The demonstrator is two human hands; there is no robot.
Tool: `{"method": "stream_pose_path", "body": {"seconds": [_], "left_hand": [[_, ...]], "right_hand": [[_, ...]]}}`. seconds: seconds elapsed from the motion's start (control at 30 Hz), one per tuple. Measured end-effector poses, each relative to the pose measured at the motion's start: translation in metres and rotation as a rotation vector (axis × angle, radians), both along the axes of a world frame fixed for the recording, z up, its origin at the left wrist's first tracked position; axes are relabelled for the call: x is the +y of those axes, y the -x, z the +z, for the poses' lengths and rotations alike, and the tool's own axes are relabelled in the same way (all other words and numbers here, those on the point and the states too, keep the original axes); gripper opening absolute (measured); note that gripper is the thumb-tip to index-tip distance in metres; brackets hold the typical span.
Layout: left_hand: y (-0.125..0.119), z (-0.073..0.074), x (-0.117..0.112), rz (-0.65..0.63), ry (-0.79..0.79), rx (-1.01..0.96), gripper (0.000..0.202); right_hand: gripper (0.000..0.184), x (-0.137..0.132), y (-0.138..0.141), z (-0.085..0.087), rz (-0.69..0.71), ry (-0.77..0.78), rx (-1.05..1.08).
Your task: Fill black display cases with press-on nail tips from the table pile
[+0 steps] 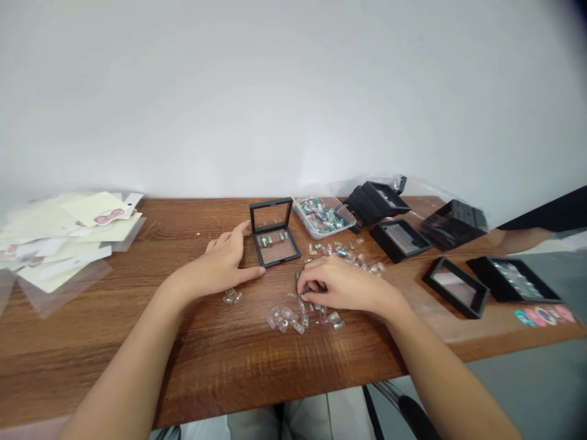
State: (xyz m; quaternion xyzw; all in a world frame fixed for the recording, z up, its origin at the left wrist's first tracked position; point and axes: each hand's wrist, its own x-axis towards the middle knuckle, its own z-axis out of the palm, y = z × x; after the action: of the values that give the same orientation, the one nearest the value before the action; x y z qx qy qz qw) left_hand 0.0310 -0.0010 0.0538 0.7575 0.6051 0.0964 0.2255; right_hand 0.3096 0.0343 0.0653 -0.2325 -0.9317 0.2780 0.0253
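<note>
My open left hand (220,263) rests on the brown wooden desk (192,360), just beside a black square open-lidded case (275,249); my curled right hand (343,284) touches small clear pieces (287,319) mid-desk (gripping any, I cannot tell).

The left hand (220,266) lies open just left of the open black display case (270,202); the right hand (342,284) sits front-right of it, fingertips (303,292) down among small clear pieces (287,319).
</note>
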Motion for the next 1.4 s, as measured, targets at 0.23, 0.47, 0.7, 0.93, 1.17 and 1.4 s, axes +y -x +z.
{"method": "stream_pose_path", "body": {"seconds": [0.23,0.47,0.7,0.93,1.17,1.4], "left_hand": [[0.003,-0.003,0.000,-0.014,-0.019,-0.020,0.098],[0.002,-0.001,0.000,-0.009,-0.003,-0.011,0.097],[0.003,-0.002,0.000,-0.016,-0.019,-0.031,0.099],[0.004,-0.005,0.001,-0.024,-0.038,-0.052,0.099],[0.003,-0.003,0.001,-0.016,-0.018,-0.040,0.101],[0.003,-0.002,0.000,-0.019,-0.016,-0.022,0.100]], "right_hand": [[0.002,0.001,0.000,0.000,-0.105,0.010,-0.054],[0.009,0.002,-0.001,0.002,-0.154,-0.057,-0.033],[0.017,0.007,-0.011,0.007,-0.145,0.032,-0.079],[0.020,0.007,-0.011,0.007,-0.118,0.030,-0.070],[0.011,0.005,-0.008,0.006,-0.079,0.025,-0.034],[0.003,0.003,-0.005,0.005,-0.122,0.062,-0.116]]}}
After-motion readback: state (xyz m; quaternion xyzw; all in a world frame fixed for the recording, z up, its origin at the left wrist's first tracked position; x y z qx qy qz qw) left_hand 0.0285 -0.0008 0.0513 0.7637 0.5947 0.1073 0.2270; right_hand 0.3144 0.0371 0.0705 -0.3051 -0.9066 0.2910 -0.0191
